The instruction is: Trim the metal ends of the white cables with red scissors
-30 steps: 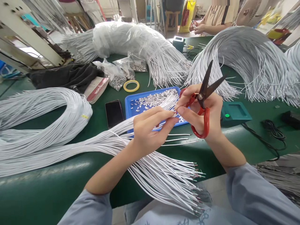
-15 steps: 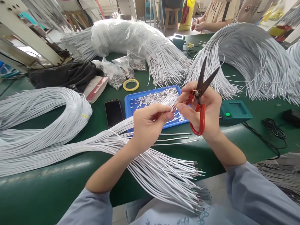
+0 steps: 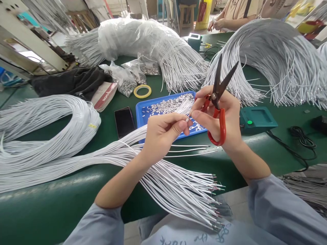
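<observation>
My left hand (image 3: 165,134) is closed, its thumb and forefinger pinching the tip of a white cable (image 3: 187,119). Close against that tip, the thumb and forefinger of my right hand (image 3: 217,112) meet at the cable's end; what they pinch is too small to make out. Red-handled scissors (image 3: 217,97) hang in the right hand, blades parted and pointing up and away. Below the hands spreads a bundle of white cables (image 3: 176,183) with stripped ends. Behind them a blue tray (image 3: 140,117) holds small metal pieces (image 3: 163,107) and more cable ends.
Around the green table (image 3: 63,204) lie a coiled cable bundle (image 3: 76,112), a phone (image 3: 124,122), yellow tape (image 3: 142,91), bags of metal parts (image 3: 126,83), a plastic-wrapped bundle (image 3: 127,37), a large cable loop (image 3: 276,51) and a green device (image 3: 259,119). Another person (image 3: 237,15) works across the table.
Both hands stay near the same spot. My right fingers have shifted slightly at the cable tip, and the scissors have tilted a little. The view has moved slightly.
</observation>
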The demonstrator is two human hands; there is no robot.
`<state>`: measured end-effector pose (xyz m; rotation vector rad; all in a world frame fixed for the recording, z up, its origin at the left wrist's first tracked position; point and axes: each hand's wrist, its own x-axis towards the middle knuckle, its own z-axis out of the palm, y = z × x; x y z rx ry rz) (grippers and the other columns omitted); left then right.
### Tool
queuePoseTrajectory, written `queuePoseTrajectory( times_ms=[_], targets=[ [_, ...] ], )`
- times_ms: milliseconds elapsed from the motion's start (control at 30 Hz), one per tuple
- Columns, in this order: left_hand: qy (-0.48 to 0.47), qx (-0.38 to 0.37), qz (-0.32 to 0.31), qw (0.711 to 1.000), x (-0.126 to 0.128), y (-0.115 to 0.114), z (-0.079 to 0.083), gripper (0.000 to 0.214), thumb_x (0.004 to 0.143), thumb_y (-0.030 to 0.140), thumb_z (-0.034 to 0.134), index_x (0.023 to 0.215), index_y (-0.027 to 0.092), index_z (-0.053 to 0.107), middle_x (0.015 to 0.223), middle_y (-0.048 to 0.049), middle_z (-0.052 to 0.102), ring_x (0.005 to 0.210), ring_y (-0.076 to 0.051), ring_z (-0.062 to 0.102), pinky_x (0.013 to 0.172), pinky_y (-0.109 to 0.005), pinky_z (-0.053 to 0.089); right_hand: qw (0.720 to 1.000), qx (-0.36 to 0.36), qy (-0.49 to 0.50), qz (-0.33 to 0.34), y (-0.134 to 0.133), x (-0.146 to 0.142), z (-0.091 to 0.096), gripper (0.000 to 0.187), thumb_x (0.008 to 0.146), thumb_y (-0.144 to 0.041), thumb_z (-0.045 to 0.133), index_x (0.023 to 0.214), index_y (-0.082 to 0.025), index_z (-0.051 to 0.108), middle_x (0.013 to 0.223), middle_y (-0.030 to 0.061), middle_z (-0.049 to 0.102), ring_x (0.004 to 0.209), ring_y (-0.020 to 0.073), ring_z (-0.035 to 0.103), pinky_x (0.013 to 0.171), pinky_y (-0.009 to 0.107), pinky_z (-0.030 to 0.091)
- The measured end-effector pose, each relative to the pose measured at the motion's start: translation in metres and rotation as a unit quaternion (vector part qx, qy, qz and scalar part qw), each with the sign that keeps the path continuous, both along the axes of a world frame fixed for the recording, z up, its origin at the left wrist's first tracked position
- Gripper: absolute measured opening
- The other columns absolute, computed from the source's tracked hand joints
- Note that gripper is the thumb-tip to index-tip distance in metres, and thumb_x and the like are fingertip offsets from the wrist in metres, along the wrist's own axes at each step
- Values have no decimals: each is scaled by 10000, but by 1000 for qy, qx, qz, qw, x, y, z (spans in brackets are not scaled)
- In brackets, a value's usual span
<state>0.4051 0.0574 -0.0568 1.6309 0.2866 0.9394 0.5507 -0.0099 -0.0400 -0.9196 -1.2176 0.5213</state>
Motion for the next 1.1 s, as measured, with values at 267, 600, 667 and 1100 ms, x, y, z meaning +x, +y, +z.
queuePoseTrajectory(
  times_ms=[267,600,667,1100],
  targets=[
    [6,-27,-13,1000,-1,-2,2,283,865,386,689,695,160,694,591,-16,624,469,-62,461,414,-194,337,999,-25,-16,-16,1,1,-2,239,751,-332,784,912,-278,615,708,-58,638,617,114,599,563,279,470],
    [13,-175,-96,980,0,1,8,206,798,364,758,747,167,733,556,-4,589,398,-26,331,338,-167,196,1000,5,18,15,2,1,-1,268,713,-208,805,916,-233,632,667,-60,641,605,102,599,562,262,482],
    [12,-164,-78,983,1,0,8,224,793,377,763,738,162,732,561,-9,596,408,-33,363,341,-167,225,1000,-9,13,5,2,1,0,262,718,-243,806,908,-244,626,669,-60,643,594,108,594,549,269,482],
    [-54,81,122,988,-1,0,3,140,862,296,700,815,174,750,656,-13,693,528,-64,588,435,-151,421,995,-1,-83,-54,-3,2,1,206,778,-203,721,956,-261,635,769,-33,690,665,143,624,573,302,473]
  ],
)
